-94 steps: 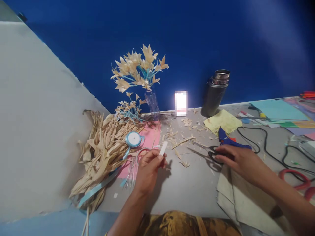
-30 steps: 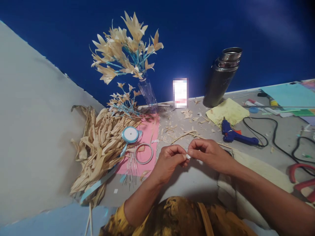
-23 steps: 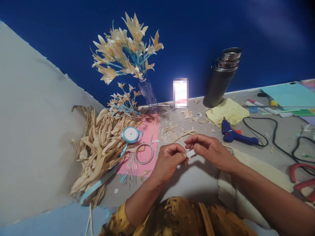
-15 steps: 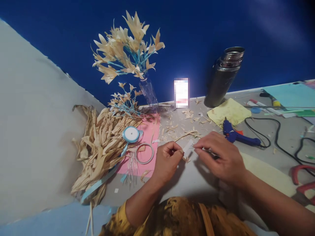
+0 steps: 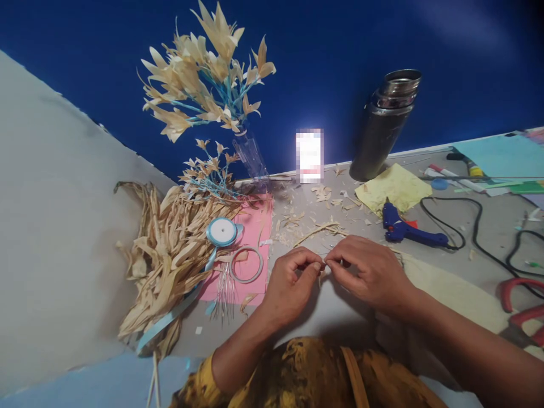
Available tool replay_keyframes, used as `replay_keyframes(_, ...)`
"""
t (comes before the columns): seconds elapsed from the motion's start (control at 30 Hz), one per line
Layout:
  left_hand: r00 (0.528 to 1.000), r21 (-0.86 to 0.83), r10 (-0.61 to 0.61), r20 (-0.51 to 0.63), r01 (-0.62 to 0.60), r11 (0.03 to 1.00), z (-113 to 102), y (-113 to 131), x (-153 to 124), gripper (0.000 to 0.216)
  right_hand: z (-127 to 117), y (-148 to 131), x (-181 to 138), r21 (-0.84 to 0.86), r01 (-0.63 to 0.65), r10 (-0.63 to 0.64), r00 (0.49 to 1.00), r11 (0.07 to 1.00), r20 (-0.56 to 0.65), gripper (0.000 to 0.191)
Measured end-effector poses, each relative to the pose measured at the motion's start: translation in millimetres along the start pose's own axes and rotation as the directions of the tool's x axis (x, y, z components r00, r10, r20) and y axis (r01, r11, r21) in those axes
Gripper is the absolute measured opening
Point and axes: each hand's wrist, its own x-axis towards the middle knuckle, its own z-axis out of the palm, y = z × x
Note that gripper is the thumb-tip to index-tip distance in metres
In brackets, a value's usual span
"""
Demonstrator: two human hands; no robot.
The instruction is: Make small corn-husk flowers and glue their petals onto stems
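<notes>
Hands (image 5: 293, 281) (image 5: 370, 273) pinching small piece (image 5: 324, 263), pixelated screen (image 5: 309, 156)

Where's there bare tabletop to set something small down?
Chiefly between the left hand, right hand and patterned shirt; a smaller patch lies between the glue gun and pale cloth. Crowded: husk pile, pink sheet, scraps beyond the hands.

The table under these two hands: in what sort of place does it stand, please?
Probably a craft workspace: the table carries a blue glue gun, a ribbon spool and a heap of dried leaves.
</notes>
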Motion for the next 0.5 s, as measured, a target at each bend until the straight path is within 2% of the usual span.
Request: replay_keyframes(0.5, 0.971, 0.168, 0.241, -0.001, -0.237, 0.957, 0.8, -4.4, -5.4, 0.017, 2.2, 0.4, -1.1, 0.045, 0.033, -0.031, 0.999, 0.998, -0.038, 0.018)
